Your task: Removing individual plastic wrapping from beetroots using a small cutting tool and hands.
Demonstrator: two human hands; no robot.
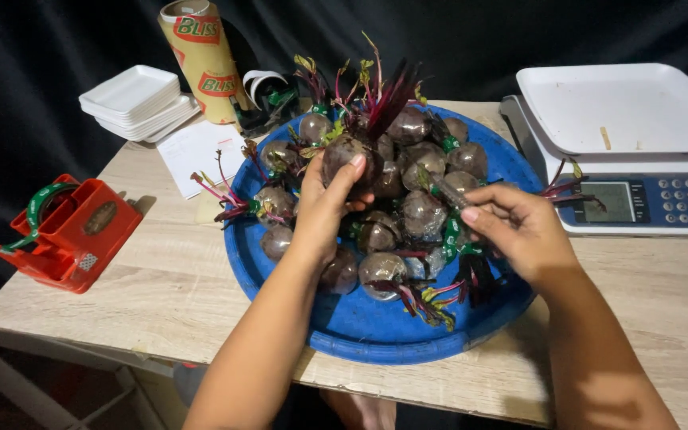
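A round blue tray [376, 330] on the wooden table holds several dark, film-wrapped beetroots [424, 213] with red stems and green tape bands. My left hand [324, 209] grips one beetroot [342, 153] at the top of the pile, its red and green stems [390, 99] pointing up. My right hand [515, 227] hovers over the tray's right side with its fingers pinched on a wrapped beetroot stem [449, 193].
A digital scale [627, 143] with a white pan stands at the right. At the back left are a stack of white foam trays [137, 101], a roll of cling film [205, 60] and a sheet of paper [197, 151]. A red tape dispenser [69, 231] sits at the left edge.
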